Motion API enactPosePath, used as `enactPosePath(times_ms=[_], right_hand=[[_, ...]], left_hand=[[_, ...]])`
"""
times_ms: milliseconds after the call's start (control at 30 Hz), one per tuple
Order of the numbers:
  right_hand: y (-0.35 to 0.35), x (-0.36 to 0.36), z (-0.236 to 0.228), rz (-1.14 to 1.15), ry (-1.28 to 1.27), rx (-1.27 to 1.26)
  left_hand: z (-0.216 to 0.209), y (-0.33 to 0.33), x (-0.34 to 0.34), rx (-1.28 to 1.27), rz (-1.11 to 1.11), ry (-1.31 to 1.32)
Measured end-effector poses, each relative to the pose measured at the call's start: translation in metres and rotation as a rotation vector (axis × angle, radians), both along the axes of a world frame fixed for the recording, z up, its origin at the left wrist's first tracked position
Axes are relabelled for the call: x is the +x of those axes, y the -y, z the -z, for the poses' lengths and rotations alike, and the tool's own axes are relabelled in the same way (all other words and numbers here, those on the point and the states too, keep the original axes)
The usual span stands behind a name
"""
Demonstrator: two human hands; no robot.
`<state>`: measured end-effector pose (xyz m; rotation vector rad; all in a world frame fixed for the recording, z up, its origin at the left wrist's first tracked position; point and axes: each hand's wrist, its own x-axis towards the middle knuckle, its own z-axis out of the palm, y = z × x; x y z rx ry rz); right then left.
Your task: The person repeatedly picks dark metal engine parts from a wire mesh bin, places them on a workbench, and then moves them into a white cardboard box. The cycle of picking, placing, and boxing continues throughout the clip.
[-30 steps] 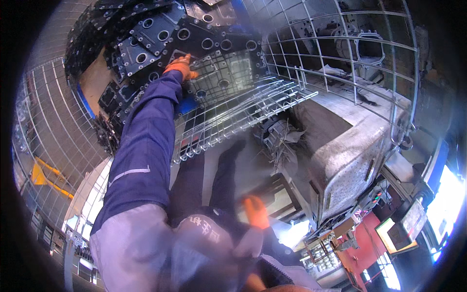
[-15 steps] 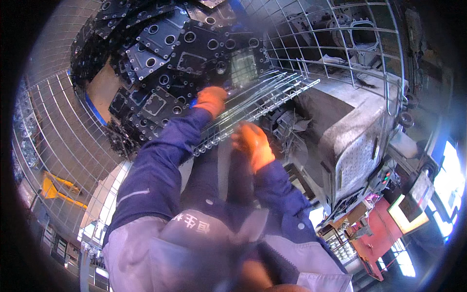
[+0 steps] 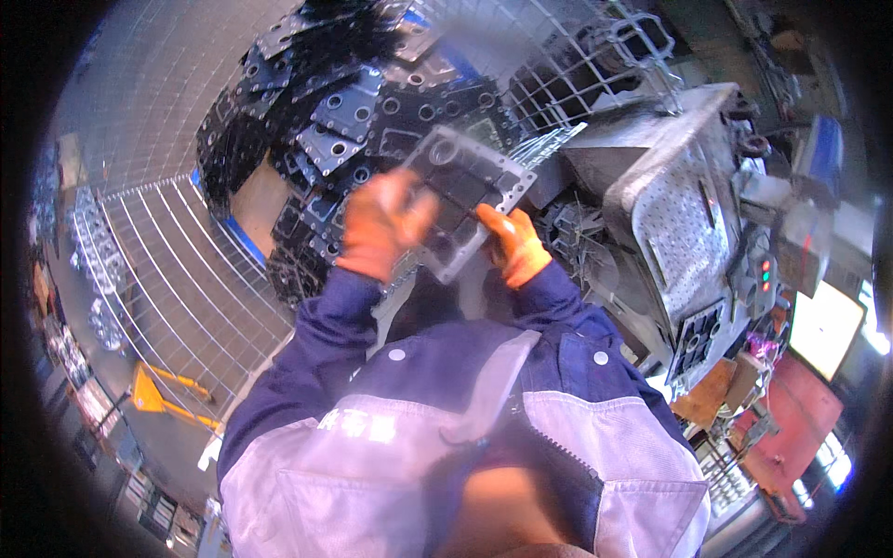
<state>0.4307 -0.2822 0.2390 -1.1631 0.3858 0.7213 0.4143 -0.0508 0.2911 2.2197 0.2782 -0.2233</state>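
In front of my chest a flat rectangular metal cover plate (image 3: 465, 197) is held up at a tilt. It has a round hole near one corner, small bolt holes along its rim and a dark recessed face. My right hand (image 3: 517, 247), in an orange glove, is closed on its right edge with the thumb on top. Beside the left edge is my left hand (image 3: 379, 226), also gloved in orange; motion smears its fingers, so I cannot tell whether it touches the plate. Behind lies a big pile of similar dark plates (image 3: 339, 116).
A wire mesh cage (image 3: 177, 223) surrounds the pile, with brown cardboard (image 3: 260, 203) among the plates. To the right stands a worn grey machine (image 3: 665, 200) with scrap metal (image 3: 581, 228) beneath it. A yellow pallet jack (image 3: 153, 391) is at the lower left.
A plate has come up into my right hand, in front of the pile. My left hand has drawn back from the pile toward me. The view has shifted.
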Motion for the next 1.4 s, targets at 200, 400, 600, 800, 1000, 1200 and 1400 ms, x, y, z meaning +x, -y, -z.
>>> enactPosePath(times_ms=[200, 400, 600, 800, 1000, 1200, 1400], right_hand=[[0.118, 0.012, -0.044, -0.058, 0.366, -0.149], [0.252, -0.038, -0.09, -0.037, 1.082, -1.163], [0.33, -0.042, -0.069, 0.542, 0.455, -0.959], [0.399, 0.007, -0.065, 0.456, 0.158, -1.238], [0.421, 0.023, -0.057, 0.226, 0.112, -1.371], [0.421, 0.037, -0.071, 0.033, 0.095, -1.518], [0.435, 0.038, -0.082, -0.062, 0.126, -1.459]], left_hand=[[0.062, -0.001, 0.06, -0.581, 0.037, -0.416], [0.031, 0.121, 0.089, -0.726, 0.21, -0.192], [0.019, 0.254, 0.127, -0.705, 0.364, -0.025], [0.052, 0.333, 0.156, -0.316, 0.333, 0.113], [0.033, 0.353, 0.159, 0.206, 0.474, 0.21], [-0.016, 0.367, 0.161, 0.543, 0.579, 0.078], [-0.014, 0.368, 0.167, 0.555, 0.613, -0.016]])
